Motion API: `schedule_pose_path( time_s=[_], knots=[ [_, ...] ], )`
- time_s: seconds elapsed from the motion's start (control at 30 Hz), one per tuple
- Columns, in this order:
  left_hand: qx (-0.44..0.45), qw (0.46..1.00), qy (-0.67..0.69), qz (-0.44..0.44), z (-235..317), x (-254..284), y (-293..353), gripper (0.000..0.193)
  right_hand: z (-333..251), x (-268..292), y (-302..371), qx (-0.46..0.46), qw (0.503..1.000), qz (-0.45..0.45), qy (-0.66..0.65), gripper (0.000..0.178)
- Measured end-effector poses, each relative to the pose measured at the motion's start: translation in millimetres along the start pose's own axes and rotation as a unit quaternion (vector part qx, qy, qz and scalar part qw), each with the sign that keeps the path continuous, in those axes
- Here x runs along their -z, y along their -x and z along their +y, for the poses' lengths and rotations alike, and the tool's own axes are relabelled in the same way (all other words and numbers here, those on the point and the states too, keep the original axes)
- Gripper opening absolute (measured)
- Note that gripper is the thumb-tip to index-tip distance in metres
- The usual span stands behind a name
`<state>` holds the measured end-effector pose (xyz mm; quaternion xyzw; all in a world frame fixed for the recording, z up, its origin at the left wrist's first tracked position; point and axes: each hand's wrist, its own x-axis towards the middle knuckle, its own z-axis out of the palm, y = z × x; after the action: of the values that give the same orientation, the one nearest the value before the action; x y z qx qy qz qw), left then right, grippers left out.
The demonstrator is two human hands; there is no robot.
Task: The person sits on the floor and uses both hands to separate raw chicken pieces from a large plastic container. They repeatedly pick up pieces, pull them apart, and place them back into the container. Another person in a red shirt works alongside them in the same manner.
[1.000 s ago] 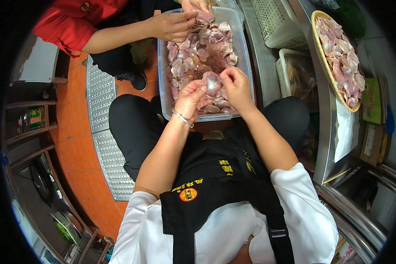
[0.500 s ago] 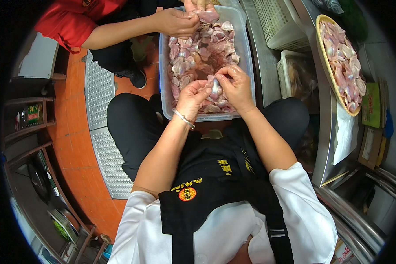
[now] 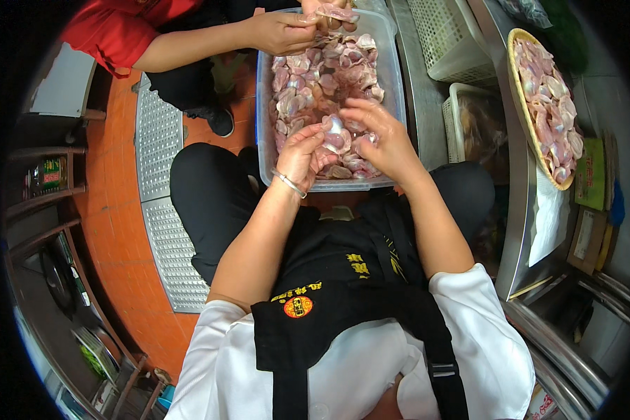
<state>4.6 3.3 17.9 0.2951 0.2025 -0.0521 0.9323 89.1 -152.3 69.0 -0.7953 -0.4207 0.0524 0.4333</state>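
Over the near part of a clear plastic tub [image 3: 263, 112], my left hand [image 3: 302, 155] pinches a raw gizzard [image 3: 337, 134], pink with a bluish-white sheen, between thumb and fingers. Just to its right, my right hand [image 3: 388, 140] is open, its thumb and fingers spread apart beside the piece, with nothing visible in its grasp. Many more pink raw gizzards [image 3: 297, 101] fill the tub, some in reddish liquid.
Opposite, a co-worker in a red sleeve [image 3: 105, 31] holds another piece [image 3: 337, 14] over the tub's far end. A round woven tray [image 3: 516, 91] heaped with gizzards rests on the right-hand metal counter. White plastic baskets [image 3: 455, 42] stand beside the tub.
My right hand has let go of the gizzard and its fingers have spread away to the right. The piece stays in my left hand, now lying more open. The co-worker's hands have shifted slightly upward.
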Motion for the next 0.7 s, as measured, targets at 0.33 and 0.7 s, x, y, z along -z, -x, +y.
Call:
schedule_pose_path(
  time_s=[0.33,0.7],
  knots=[
    [-0.057,0.978,-0.197,0.034,-3,6,-12,0.025,22,-20,6,-0.290,0.905,0.028,-0.311,0.018],
    [-0.005,0.990,-0.144,0.005,-11,-1,-10,0.023,33,-28,8,-0.378,0.776,0.018,-0.504,0.020]
  ],
)
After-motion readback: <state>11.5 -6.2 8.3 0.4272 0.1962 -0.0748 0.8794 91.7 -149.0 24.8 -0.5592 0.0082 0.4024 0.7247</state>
